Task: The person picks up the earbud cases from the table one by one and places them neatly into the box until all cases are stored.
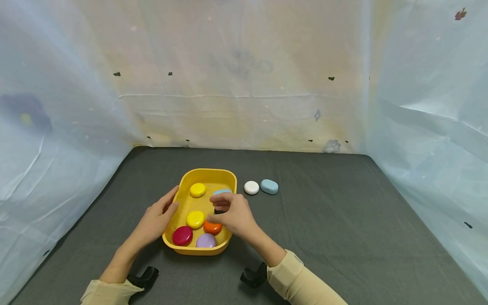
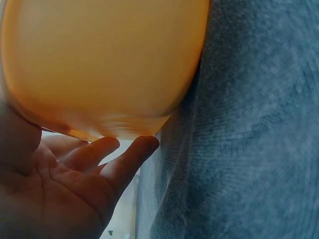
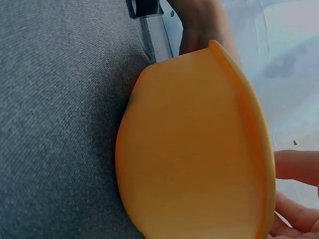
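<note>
A yellow tray (image 1: 207,250) holds several smooth, rounded, pebble-like pieces. My left hand (image 1: 155,221) rests against the tray's left side, its fingers extended along the wall; the left wrist view shows the fingertips at the tray wall. Over the tray's right half is my right hand (image 1: 237,215), thumb and fingers apart with a gap between them. Below this hand, partly hidden, are an orange piece (image 1: 212,228), a black piece (image 1: 219,211) and a light blue piece (image 1: 222,192). Toward the left lie a yellow piece (image 1: 195,220), another yellow piece (image 1: 198,189) and a crimson piece (image 1: 182,236).
A lilac piece (image 1: 206,240) lies at the tray's near end. Outside, just right of the tray, a white round piece (image 1: 251,187) sits beside a light blue oval piece (image 1: 269,186). Dark grey cloth (image 1: 343,220) covers the table, with pale sheeting (image 1: 244,110) behind and at both sides.
</note>
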### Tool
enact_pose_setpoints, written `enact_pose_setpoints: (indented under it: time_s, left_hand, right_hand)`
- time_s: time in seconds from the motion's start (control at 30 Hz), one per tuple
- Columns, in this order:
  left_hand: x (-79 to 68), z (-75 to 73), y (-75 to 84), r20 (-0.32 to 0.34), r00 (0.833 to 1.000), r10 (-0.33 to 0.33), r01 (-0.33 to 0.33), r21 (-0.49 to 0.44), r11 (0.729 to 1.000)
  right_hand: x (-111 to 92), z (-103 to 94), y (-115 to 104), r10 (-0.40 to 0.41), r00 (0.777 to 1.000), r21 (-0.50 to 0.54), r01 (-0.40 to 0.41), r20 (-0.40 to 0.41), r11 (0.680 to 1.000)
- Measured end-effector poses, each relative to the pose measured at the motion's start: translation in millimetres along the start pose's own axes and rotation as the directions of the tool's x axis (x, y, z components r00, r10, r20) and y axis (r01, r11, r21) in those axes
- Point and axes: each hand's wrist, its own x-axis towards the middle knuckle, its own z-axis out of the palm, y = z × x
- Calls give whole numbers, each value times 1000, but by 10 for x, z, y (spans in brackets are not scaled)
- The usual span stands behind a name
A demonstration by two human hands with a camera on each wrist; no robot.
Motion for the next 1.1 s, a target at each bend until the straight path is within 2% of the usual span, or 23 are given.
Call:
enact_pose_setpoints:
  time_s: [0.27,0.6,0.77,0.9,1.1]
  left_hand:
    - [2,6,-8,0,1000,7,-7,-5,1000]
    - [-8,14,9,-2,1000,10,-10,-13,1000]
    - [-7,11,25,-1,1000,1,-1,-11,1000]
    - [-5,11,24,2,1000,6,-6,-10,1000]
    - [-4,18,7,2,1000,4,-4,-9,1000]
  right_hand:
    - [-18,-80,-2,-24,999,53,26,-48,998]
    - [-14,-324,-3,-49,989,18,52,-137,998]
    - [3,-513,63,-85,974,-17,83,-209,996]
    - [25,-663,149,-116,957,-92,95,-265,991]
    - [102,-913,261,-98,934,-163,44,-344,986]
